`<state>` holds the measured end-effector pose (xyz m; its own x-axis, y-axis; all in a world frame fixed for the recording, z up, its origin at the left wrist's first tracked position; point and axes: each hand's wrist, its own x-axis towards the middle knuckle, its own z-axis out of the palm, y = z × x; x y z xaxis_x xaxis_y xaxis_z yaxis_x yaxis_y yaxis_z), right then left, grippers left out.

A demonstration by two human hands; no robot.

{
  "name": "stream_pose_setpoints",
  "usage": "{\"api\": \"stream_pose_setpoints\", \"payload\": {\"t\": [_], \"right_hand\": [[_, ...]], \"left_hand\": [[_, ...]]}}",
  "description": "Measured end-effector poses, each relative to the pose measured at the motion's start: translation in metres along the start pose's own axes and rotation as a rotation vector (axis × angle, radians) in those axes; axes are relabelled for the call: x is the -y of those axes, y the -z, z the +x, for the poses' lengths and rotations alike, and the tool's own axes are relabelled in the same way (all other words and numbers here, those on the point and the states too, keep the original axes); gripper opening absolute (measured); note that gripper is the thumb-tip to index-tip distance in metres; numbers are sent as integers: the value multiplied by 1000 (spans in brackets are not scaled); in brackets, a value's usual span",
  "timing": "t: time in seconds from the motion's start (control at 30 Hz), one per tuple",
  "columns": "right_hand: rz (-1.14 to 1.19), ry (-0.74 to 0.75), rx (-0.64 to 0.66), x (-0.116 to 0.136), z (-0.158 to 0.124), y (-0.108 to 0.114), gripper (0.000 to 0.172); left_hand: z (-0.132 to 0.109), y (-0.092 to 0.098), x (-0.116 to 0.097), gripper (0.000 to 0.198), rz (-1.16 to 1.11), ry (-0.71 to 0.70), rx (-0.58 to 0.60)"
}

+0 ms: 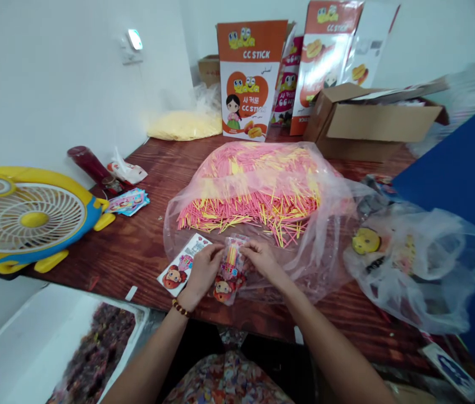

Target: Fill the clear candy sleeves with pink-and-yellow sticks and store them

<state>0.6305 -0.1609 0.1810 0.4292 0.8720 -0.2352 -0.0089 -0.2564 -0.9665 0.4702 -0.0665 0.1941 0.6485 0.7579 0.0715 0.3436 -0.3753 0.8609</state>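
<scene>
Both hands meet at the near edge of the wooden table (145,247), right in front of the person's body. The left hand (202,265) and the right hand (263,259) each pinch one upper side of a small printed packet (227,278). The fingers are curled in, and the packet's mouth sits between them. A few thin sticks (232,255), pink and yellow, poke up inside that mouth. The cartoon face on the packet's lower end points toward the table edge.

From where I stand the packet looks like thin glossy film. I judge it very light, limp and a bit slippery, and easy to crumple if squeezed in the middle. The top corners, where the fingers sit now, seem the sensible place to hold it. The sticks look stiff but slight (the sort that could snap under a careless thumb), and they would probably slide out if the packet tipped.

A second flat packet (182,265) lies on the wood just beside the left hand, partly under its knuckles. Just beyond the fingertips spreads a big clear bag (204,221) with a heap of sticks (254,191) in it, a few strays reaching near the right hand. A yellow fan (27,216) stands well off to the left.
</scene>
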Motion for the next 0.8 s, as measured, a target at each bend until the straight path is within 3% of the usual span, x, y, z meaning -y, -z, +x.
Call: {"api": "stream_pose_setpoints", "payload": {"t": [0.1, 0.23, 0.37, 0.5, 0.6, 0.8], "right_hand": [[-239, 60, -96, -6, 13, 6, 18], [-575, 105, -194, -4, 12, 27, 13], [-878, 133, -258, 5, 10, 46, 18], [-1210, 321, -155, 23, 38, 49, 24], [-1404, 422, -34, 32, 69, 39, 28], [-1555, 522, -35, 29, 103, 23, 30]], "left_hand": [[4, 4, 2, 24, 141, -60, -69], [5, 23, 11, 25, 302, -101, -142], [0, 47, 31, 29, 677, -16, -188], [-5, 56, 41, 40, 911, 106, -131], [-5, 55, 42, 39, 909, 165, -83], [0, 55, 40, 38, 839, 233, -33]]}}
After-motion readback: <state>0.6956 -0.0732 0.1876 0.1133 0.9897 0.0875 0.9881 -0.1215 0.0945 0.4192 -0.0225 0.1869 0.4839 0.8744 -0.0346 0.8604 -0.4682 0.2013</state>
